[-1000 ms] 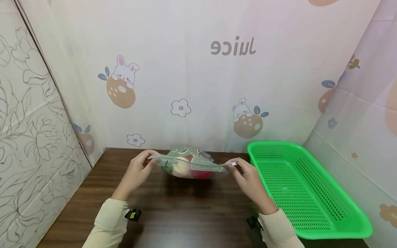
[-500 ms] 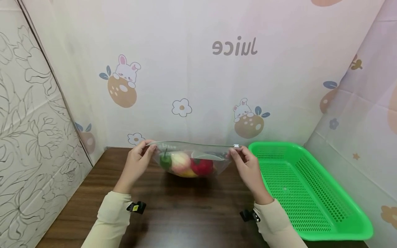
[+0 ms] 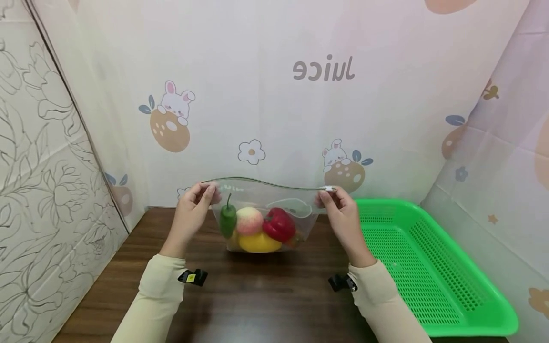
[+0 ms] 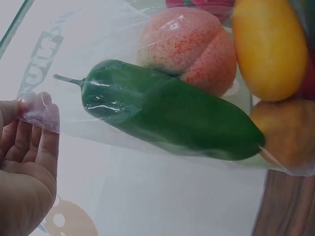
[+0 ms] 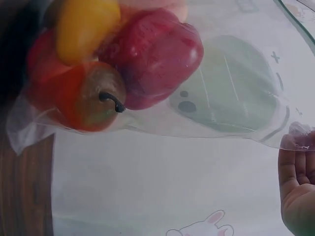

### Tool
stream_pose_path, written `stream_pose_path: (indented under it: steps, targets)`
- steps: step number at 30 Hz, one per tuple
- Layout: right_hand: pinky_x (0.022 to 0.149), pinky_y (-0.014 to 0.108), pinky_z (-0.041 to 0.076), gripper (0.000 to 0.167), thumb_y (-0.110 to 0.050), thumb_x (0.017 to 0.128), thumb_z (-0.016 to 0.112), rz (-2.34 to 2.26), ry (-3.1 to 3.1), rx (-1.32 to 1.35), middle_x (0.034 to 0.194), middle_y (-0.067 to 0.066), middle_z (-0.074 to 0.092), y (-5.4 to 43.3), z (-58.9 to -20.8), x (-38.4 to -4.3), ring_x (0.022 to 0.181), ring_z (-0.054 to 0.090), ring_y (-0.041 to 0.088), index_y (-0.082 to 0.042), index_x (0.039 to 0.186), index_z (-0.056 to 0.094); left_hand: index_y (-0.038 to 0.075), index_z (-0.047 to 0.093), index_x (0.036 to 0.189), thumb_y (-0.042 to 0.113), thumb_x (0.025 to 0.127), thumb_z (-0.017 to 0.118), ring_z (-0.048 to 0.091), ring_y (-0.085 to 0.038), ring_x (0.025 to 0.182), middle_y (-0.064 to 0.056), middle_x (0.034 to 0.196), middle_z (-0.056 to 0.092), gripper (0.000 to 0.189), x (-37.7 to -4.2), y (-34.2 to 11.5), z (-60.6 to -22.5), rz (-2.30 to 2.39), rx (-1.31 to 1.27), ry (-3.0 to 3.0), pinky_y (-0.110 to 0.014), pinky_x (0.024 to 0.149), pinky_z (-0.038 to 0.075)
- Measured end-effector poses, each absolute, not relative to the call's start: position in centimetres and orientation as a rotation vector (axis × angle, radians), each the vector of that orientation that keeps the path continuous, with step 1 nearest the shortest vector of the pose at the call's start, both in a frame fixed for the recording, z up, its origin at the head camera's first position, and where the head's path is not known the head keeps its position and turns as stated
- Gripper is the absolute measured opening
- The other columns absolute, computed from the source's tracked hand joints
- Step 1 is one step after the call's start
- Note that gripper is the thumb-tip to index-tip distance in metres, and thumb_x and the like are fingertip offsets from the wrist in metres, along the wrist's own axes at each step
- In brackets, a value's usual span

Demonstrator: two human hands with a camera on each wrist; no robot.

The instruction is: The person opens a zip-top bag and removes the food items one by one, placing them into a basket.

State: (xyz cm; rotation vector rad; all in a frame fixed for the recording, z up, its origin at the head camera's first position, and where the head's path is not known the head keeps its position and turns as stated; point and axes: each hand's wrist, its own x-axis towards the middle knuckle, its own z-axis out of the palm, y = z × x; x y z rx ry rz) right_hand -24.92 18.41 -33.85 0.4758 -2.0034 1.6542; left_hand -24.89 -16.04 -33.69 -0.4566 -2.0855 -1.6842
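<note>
A pale printed backdrop (image 3: 274,114) with rabbits and flowers hangs behind a dark wood-grain table (image 3: 261,295). On the table's right side stands a green slotted plastic basket (image 3: 407,267), near the person's right forearm. Between the hands hangs a clear zip bag (image 3: 253,193), its green-lined top edge running sideways from one hand to the other; whether its bottom touches the table I cannot tell. The left hand (image 3: 192,209) pinches one upper corner between thumb and fingers; the right hand (image 3: 343,214) pinches the other likewise. Within the bag, a yellow oval fruit (image 3: 259,243) lies lowest in the head view, a red bell pepper (image 3: 279,225) and a peach (image 3: 249,221) above it, an orange-red stemmed fruit (image 5: 74,98) toward the right, and a slim green pepper (image 3: 228,221) upright at the left. Smallest, the white zip slider (image 3: 329,188) sits at the edge's right end, just beside the right fingertips and well apart from the left.
</note>
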Motion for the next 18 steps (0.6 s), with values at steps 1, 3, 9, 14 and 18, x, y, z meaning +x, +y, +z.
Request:
stream_pose_path:
  steps: [1, 3, 9, 14, 18]
  targets:
    - [0.078, 0.024, 0.053, 0.021, -0.016, 0.102, 0.061, 1.660, -1.994, 0.477, 0.093, 0.018, 0.066, 18.4, -33.7, -24.9, 0.084, 0.064, 0.015, 0.005, 0.105, 0.064, -0.005, 0.064, 0.121, 0.018, 0.106, 0.053, 0.066, -0.012, 0.090, -0.022, 0.103, 0.065, 0.029, -25.3, -16.1, -33.9, -1.701, -0.454, -2.076, -0.024, 0.083, 0.054]
    - [0.078, 0.024, 0.053, 0.022, -0.016, 0.102, 0.061, 1.673, -1.980, 0.483, 0.092, 0.018, 0.065, 18.5, -33.5, -25.0, 0.083, 0.064, 0.015, 0.006, 0.105, 0.064, -0.003, 0.064, 0.121, 0.023, 0.105, 0.055, 0.066, -0.012, 0.091, -0.020, 0.102, 0.066, 0.031, -25.5, -16.0, -33.8, -1.718, -0.453, -2.062, -0.024, 0.084, 0.054]
    - [0.078, 0.025, 0.054, 0.023, -0.015, 0.103, 0.060, 1.681, -1.975, 0.497, 0.092, 0.016, 0.066, 18.6, -32.8, -25.6, 0.083, 0.064, 0.016, 0.008, 0.107, 0.063, -0.004, 0.064, 0.120, 0.029, 0.105, 0.056, 0.066, -0.014, 0.091, -0.018, 0.100, 0.065, 0.037, -25.8, -15.5, -33.2, -1.767, -0.443, -2.018, -0.025, 0.084, 0.053]
    - [0.076, 0.027, 0.055, 0.024, -0.016, 0.102, 0.061, 1.731, -1.942, 0.503, 0.091, 0.014, 0.065, 18.6, -32.2, -25.9, 0.082, 0.064, 0.015, 0.007, 0.110, 0.064, -0.006, 0.064, 0.118, 0.030, 0.104, 0.057, 0.064, -0.017, 0.088, -0.012, 0.095, 0.064, 0.039, -26.3, -15.0, -32.6, -1.830, -0.421, -1.957, -0.027, 0.081, 0.055]
    - [0.075, 0.026, 0.055, 0.022, -0.016, 0.101, 0.062, 1.749, -1.927, 0.516, 0.089, 0.013, 0.065, 18.6, -32.1, -26.2, 0.081, 0.063, 0.016, 0.003, 0.112, 0.065, -0.003, 0.064, 0.118, 0.032, 0.103, 0.059, 0.063, -0.018, 0.086, -0.009, 0.092, 0.062, 0.039, -26.4, -14.7, -32.3, -1.871, -0.387, -1.938, -0.027, 0.079, 0.055]
